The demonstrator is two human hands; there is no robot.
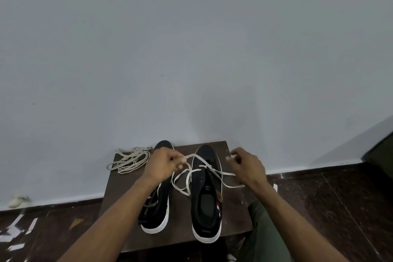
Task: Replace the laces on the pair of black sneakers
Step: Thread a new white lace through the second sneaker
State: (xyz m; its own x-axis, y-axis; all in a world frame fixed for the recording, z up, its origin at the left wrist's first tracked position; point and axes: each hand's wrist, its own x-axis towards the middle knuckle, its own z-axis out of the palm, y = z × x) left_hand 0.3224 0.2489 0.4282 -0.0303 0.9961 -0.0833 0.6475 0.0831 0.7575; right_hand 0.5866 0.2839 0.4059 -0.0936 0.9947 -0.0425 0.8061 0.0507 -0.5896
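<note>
A dark, speckled floor (340,208) met a pale grey wall (191,49), and against that wall stood a small brown table (236,215) carrying the pair of sneakers, toes pointing to 12 o'clock. Nearest the viewer, two bare forearms reached in from 6 o'clock. The right sneaker (207,202) lay at the table's centre, its tongue exposed and a cream lace (188,178) threaded through only the eyelets nearest the toe, the loose length looping over the table at 9 o'clock of the shoe. The left sneaker (158,204) lay just beside it, partly under the left forearm; the dark strands crossing its upper appeared to be a lace in place. Beyond, the left hand (162,165) pinched one run of the cream lace between thumb and curled fingers, while the right hand (246,165) pinched the other end near its tip — the hands well apart, drawing the lace out to 9 and 3 o'clock. Farthest, at 11 o'clock, a spare lace bundle (130,160) rested at the table's edge. The lace was judged light, limp and flat; it should be held close to the stiff tip for threading, whereas the sneaker — soft-sided, firm-soled — would likely need steadying.
</note>
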